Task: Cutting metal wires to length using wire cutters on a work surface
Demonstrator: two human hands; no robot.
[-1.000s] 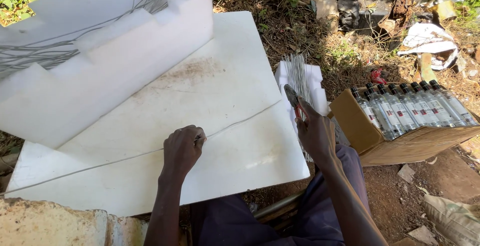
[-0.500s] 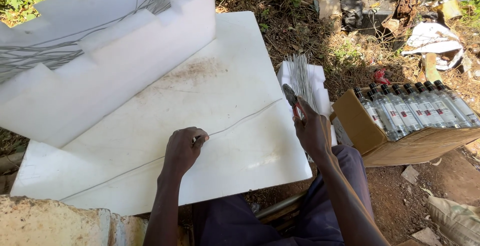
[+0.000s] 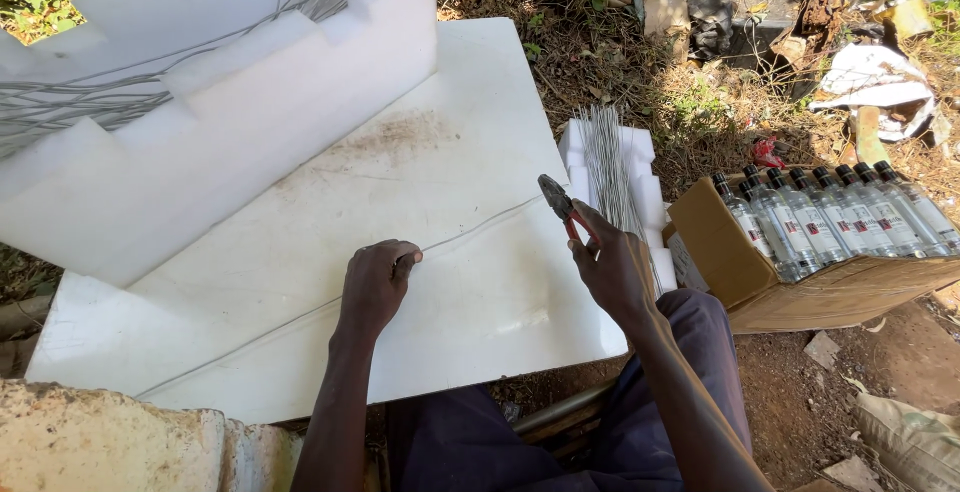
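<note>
My left hand (image 3: 378, 284) presses down on a long thin wire (image 3: 300, 317) that runs diagonally across a white flat board (image 3: 460, 112). My right hand (image 3: 612, 270) grips red-handled pliers (image 3: 562, 207), jaws pointing up-left near the wire's right end. A bundle of cut straight wires (image 3: 606, 162) lies on a small white foam block (image 3: 640, 182) just beyond the right hand.
A large stepped white foam piece (image 3: 230, 122) with coiled wire (image 3: 70, 102) on it sits at the back left. A cardboard box (image 3: 820, 292) of clear bottles (image 3: 850, 217) lies at right. Rubble and litter cover the ground; a stone ledge (image 3: 110, 442) is bottom left.
My right hand with the pliers has drifted slightly left toward the wire's end. The left hand stays pressed on the wire.
</note>
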